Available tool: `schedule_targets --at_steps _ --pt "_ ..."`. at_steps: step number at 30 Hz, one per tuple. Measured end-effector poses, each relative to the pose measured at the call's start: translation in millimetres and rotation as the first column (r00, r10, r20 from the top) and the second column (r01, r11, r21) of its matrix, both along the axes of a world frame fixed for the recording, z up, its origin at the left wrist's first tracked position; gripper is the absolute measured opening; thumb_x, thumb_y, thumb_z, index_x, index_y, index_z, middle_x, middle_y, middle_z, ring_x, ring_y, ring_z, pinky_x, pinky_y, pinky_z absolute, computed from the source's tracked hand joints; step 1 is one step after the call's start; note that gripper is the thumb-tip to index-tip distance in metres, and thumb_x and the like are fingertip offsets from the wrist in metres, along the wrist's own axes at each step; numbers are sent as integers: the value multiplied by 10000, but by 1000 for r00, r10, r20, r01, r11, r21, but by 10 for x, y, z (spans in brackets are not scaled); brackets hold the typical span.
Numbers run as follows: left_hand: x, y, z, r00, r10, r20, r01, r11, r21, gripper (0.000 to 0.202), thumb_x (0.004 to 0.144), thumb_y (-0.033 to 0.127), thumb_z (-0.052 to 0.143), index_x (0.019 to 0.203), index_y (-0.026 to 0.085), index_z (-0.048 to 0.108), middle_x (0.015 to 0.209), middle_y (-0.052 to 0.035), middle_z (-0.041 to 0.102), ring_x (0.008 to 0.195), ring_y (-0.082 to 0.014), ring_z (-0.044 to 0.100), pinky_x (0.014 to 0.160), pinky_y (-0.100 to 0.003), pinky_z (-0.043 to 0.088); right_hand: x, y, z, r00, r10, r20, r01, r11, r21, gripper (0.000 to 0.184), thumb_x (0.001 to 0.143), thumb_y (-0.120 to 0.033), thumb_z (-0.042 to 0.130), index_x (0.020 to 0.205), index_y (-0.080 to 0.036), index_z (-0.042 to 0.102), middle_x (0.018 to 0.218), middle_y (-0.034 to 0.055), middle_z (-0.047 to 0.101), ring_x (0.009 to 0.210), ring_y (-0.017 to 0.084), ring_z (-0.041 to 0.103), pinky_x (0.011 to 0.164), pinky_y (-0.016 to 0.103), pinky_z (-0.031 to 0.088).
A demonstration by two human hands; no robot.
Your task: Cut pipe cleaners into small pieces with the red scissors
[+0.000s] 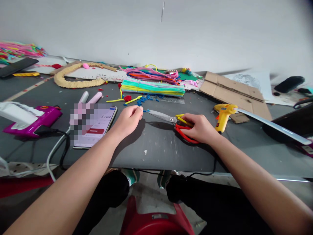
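My left hand (pixel 129 120) is closed in a pinch, and a short end of blue pipe cleaner (pixel 146 111) pokes out past its fingertips. At that blue end are the blade tips of the scissors (pixel 162 116). My right hand (pixel 200 128) grips the scissors by their red and yellow handles, with the blades pointing left. Several short blue pieces (pixel 146 98) lie just beyond my left fingertips. Beside them are a red fuzzy ball (pixel 127 98) and yellow pipe cleaner pieces (pixel 114 100). How much blue is hidden inside my left fingers I cannot tell.
Bundled pipe cleaners (pixel 153 87) lie behind the hands, near a ruler (pixel 168 100). A yellow glue gun (pixel 223 117) and cardboard (pixel 234 91) are at right. To the left are a phone (pixel 97 130), a purple tissue box (pixel 46 119), cables (pixel 64 143) and a tan wrapped ring (pixel 61 78).
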State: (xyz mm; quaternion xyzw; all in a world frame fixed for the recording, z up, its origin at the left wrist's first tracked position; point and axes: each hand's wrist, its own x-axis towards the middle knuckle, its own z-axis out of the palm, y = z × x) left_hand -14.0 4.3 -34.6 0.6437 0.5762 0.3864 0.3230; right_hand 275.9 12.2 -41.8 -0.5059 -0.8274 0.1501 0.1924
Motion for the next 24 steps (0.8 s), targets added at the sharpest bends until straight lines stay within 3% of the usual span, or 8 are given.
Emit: schedule_targets --at_steps 10,18,24 --pt "-8 3 -14 1000 1 -17 -1 1000 8 369 947 402 430 642 204 370 615 28 389 570 -116 349 551 -286 257 -12 6 -7 1000 -7 16 7 1000 11 253 745 -437 684 850 -213 628 702 -8 596 629 132 446 599 262 332" --pt "-6 14 -43 1000 1 16 -1 1000 5 350 939 434 444 680 199 446 667 10 480 648 -132 457 618 -271 347 -5 21 -13 999 6 34 -7 1000 29 230 752 -425 663 839 -216 626 691 -12 575 630 132 434 605 258 326" --pt "-12 19 -44 1000 -1 5 1 1000 4 361 941 436 447 667 201 425 644 21 458 607 -120 420 597 -270 333 -12 23 -4 999 -8 47 7 1000 11 228 755 -412 663 875 -218 648 735 2 608 648 140 454 614 260 332"
